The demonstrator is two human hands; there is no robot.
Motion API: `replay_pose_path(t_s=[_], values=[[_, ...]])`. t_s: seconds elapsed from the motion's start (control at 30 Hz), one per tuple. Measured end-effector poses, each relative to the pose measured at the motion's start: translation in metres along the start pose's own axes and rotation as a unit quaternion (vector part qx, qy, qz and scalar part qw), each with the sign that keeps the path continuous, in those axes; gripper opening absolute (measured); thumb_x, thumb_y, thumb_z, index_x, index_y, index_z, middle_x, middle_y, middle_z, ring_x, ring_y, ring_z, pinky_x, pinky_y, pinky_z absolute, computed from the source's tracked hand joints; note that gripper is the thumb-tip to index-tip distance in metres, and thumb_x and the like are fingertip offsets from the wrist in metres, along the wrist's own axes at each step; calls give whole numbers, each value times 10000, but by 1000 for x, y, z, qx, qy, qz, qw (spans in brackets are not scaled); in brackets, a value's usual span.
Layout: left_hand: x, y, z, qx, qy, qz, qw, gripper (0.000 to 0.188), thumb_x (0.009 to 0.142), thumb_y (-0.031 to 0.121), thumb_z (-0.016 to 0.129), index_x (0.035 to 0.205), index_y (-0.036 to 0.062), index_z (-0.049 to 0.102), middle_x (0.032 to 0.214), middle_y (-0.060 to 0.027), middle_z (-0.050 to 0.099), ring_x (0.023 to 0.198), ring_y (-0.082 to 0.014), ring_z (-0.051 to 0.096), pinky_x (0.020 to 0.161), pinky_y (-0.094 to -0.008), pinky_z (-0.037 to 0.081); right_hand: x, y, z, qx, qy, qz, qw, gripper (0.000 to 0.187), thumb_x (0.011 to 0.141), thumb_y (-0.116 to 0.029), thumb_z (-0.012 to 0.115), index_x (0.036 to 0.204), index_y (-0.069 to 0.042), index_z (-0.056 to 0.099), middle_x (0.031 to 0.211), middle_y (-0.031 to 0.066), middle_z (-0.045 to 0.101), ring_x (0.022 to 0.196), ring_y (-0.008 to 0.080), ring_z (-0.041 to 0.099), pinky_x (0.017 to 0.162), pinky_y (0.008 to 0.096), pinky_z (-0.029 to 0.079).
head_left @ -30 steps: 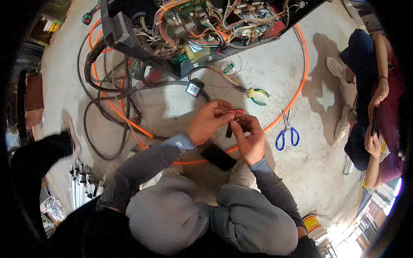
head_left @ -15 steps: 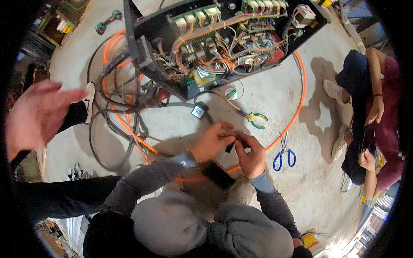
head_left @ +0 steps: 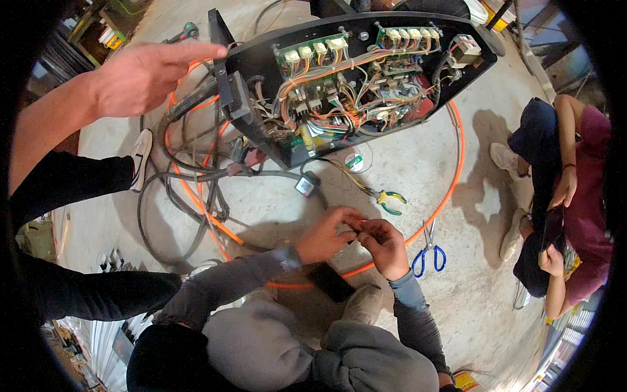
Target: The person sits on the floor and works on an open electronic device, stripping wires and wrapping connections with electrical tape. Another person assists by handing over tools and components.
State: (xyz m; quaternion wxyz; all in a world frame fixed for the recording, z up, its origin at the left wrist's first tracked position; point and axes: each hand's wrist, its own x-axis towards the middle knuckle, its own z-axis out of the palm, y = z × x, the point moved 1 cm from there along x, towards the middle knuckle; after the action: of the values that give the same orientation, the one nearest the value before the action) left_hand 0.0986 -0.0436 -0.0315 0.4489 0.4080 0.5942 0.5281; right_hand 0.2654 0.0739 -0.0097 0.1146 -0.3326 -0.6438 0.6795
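Note:
My left hand (head_left: pixel 328 234) and my right hand (head_left: pixel 388 248) meet low in front of my knees, fingertips pinched together. Between them is a small dark piece (head_left: pixel 357 236) with a touch of red; my fingers cover most of it. Beyond my hands, a dark cable carries a black block with a white label (head_left: pixel 305 185). Right of it lie pliers (head_left: pixel 392 202) with green and yellow handles, beside the ends of thin wires. Scissors with blue handles (head_left: pixel 429 256) rest on the floor right of my right hand. A flat black phone-like slab (head_left: pixel 330 282) lies below my hands.
An open black machine case (head_left: pixel 287 155) full of circuit boards and wires stands ahead. An orange hose (head_left: pixel 459 140) and black cables (head_left: pixel 189 222) loop over the floor. A co-worker's hand (head_left: pixel 140 75) reaches in from the left. Another person (head_left: pixel 588 189) crouches at right, holding something dark.
The co-worker's hand at left has moved up and right, and now points toward the machine case. My hands stay together on the small piece, which is more covered now. The view has shifted slightly.

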Motion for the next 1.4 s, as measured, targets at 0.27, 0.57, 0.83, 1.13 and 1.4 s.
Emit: replay_pose_path(t_s=[0.27,0.57,0.83,1.13,1.4], values=[[-1,2,-13,-63,13,-94,994,520,928,37,756,1385,-3,509,1166,-116,733,1005,-197,709,833,-347,590,-2,-54,16,-280,12,-238,930,292,901,17,749,1189,-24,725,1077,163,711,986,316,700,855,392,569],[4,-5,-17,-187,-42,-132,973,564,938,30,749,1425,3,465,1272,-127,699,1102,-187,679,896,-339,567,2,-29,7,-380,28,-350,856,289,850,33,754,1132,5,701,1074,185,681,958,371,656,814,445,552],[3,-6,-19,-78,-7,-59,995,517,903,92,810,1347,24,554,1242,-99,679,1133,-193,667,941,-356,555,1,-40,25,-350,61,-304,884,223,922,43,673,1141,1,665,1040,185,648,952,368,643,824,438,541],[-2,1,-12,27,47,-31,998,474,919,78,770,1332,16,545,1214,-106,665,1150,-223,664,986,-373,536,-6,-19,37,-207,97,-157,961,117,1030,-19,588,1135,4,636,1017,182,623,906,305,647,796,400,532],[-4,-9,-7,25,49,-32,998,554,941,106,746,1408,27,459,1162,-114,614,1154,-236,600,988,-391,504,-6,-23,39,-186,105,-95,972,181,1014,-52,605,1183,-7,648,1089,199,652,939,353,674,811,419,554]])
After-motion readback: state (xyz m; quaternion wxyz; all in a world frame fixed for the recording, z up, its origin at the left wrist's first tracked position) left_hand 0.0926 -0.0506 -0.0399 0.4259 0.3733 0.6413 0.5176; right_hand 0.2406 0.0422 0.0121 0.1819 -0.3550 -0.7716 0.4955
